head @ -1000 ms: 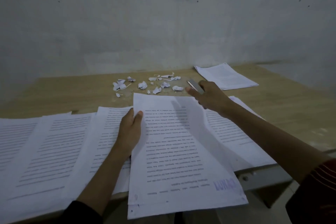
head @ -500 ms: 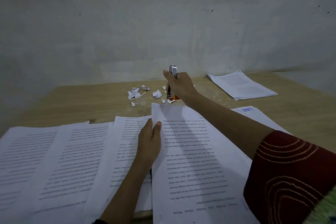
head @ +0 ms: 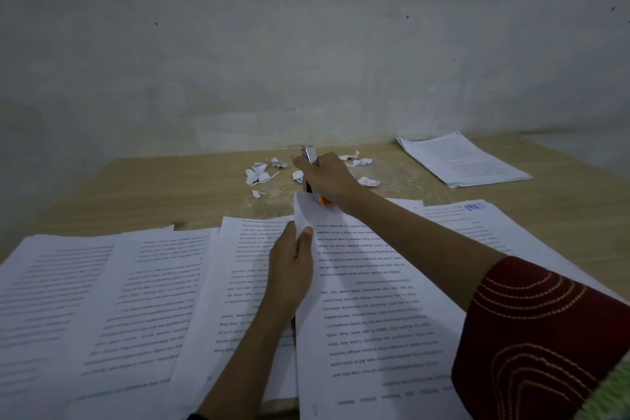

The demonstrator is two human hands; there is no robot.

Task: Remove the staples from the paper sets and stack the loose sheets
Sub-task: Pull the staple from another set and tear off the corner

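R hand (head: 329,181) is closed tight round a small stapler (head: 308,153), silver w/ an orange end. It is stood nearly upright, so the low orange tip meets the far left corner of the paper set (head: 375,300). That's prob. where the staple sits, tho the staple itself is too small to make out. L hand (head: 289,269) pinches the set's left edge just below that corner, thumb on top, and the corner curls up a little off the table (head: 170,194). My read: it braces the sheets so the tool can pry w/o pages sliding or ripping. The set lies right in front of the person, print upside down to them, which puts the bound corner at the far end, w/in reach of the outstretched R arm. Just past the corner lie paper scraps (head: 259,176), likely torn bits dumped clear of the good sheets. Other pages (head: 102,300) fan out to the left, overlapping, and one more (head: 494,232) pokes out on the right under the arm. A neat stack of sheets (head: 463,160) sits well apart at the far right, prob. the done pile, kept away from the mess.
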